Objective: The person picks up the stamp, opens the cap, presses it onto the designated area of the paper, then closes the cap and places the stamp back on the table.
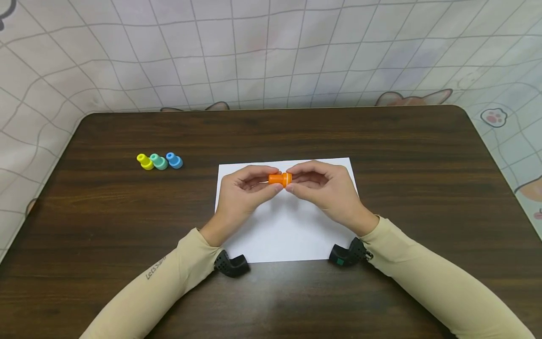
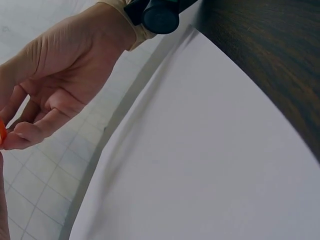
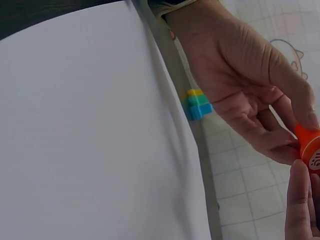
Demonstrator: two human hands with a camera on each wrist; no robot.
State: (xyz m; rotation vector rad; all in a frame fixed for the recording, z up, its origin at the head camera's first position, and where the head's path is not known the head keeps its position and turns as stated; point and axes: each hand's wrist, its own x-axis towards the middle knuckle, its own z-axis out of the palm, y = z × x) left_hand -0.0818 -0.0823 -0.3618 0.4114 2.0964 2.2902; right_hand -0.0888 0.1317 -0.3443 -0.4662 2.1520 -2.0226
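Dark wood counter (image 1: 381, 141), white paper (image 1: 292, 235) beneath: both hands pinch the orange stamp (image 1: 280, 179) between fingertips, left hand (image 1: 243, 193) on the body, right hand (image 1: 326, 188) on the cap. Looks like uncapping; next, a straight pull apart. Three stamps (image 1: 159, 161) wait well left.

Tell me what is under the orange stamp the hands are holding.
Under the orange stamp, held in the air by the left hand and right hand, lies the white paper on the table. The hands cover the part of the sheet just below.
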